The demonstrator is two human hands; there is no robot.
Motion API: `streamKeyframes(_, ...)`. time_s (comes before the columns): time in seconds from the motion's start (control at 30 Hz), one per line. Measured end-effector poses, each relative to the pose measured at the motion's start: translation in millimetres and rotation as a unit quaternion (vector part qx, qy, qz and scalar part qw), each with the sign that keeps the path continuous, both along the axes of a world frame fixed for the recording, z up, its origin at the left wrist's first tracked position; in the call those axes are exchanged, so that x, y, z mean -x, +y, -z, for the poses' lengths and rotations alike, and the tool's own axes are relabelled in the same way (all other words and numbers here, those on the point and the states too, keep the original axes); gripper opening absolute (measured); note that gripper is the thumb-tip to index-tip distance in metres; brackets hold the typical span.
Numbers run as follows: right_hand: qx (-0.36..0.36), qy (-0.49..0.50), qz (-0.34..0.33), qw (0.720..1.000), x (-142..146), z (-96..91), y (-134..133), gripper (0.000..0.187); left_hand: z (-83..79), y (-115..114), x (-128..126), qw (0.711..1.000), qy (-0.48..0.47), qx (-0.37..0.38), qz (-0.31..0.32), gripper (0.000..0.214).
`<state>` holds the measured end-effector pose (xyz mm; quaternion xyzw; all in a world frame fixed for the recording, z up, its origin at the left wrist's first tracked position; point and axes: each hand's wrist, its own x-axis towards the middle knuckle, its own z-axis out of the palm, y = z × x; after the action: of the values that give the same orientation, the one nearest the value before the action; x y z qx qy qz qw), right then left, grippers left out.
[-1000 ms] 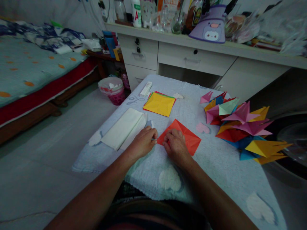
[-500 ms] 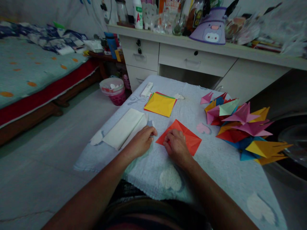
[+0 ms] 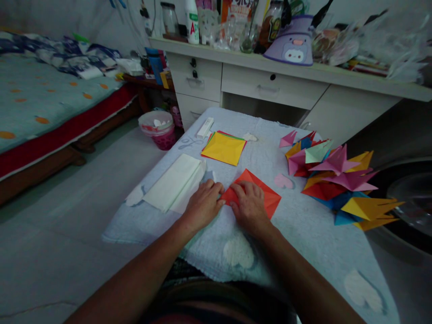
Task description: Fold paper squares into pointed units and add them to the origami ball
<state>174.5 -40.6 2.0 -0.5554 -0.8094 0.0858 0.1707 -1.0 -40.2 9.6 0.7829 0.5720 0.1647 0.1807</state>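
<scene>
Orange-red paper sheet (image 3: 269, 194) lies on the cloth-covered table (image 3: 303, 252), directly under the right hand (image 3: 250, 203); its right portion extends clear beyond that hand. Left hand (image 3: 206, 201): thumb and fingertips at the sheet's left corner, spacing narrow; cannot tell whether paper is pinched between them. Right hand: palm down, fingers bent onto the sheet; closure unclear. Yellow-topped paper stack (image 3: 223, 147) sits beyond both hands.

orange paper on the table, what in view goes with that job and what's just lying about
Likely with the job:
orange paper, right hand on it, left hand at its corner
square paper stack
folded paper pieces

Apparently lying about:
white block
pink bin
glass jar
</scene>
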Motion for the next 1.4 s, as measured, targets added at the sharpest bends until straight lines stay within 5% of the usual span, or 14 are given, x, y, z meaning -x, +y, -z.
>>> streamKeyframes(0.17,-0.034,-0.072,0.022,0.997,-21,1.9,-4,0.069,-1.5,2,2,1.000,-0.012,0.012,0.002,0.013)
streamKeyframes(0.8,0.002,-0.130,0.059,0.990,-121,10.0,-27,0.084,-7.2,-2,-1,1.000,-0.002,0.009,0.013,0.010)
streamKeyframes(0.9,0.044,-0.089,0.025,0.995,-124,-1.4,-16,0.089,-10.0,-8,-7,0.999,0.035,-0.032,0.002,0.011)
streamKeyframes(1.07,0.029,0.049,0.049,0.997,-115,-6.5,7,0.065,-15.0,-19,-32,0.996,0.025,-0.087,0.022,0.023)
streamKeyframes(1.2,0.009,0.101,0.058,0.993,-107,5.6,11,0.061,-11.9,-17,-56,0.993,-0.070,-0.030,0.091,0.047)
streamKeyframes(1.4,-0.011,0.125,0.053,0.991,-104,13.0,5,0.058,-7.8,0,-76,0.988,-0.127,0.029,0.083,0.064)
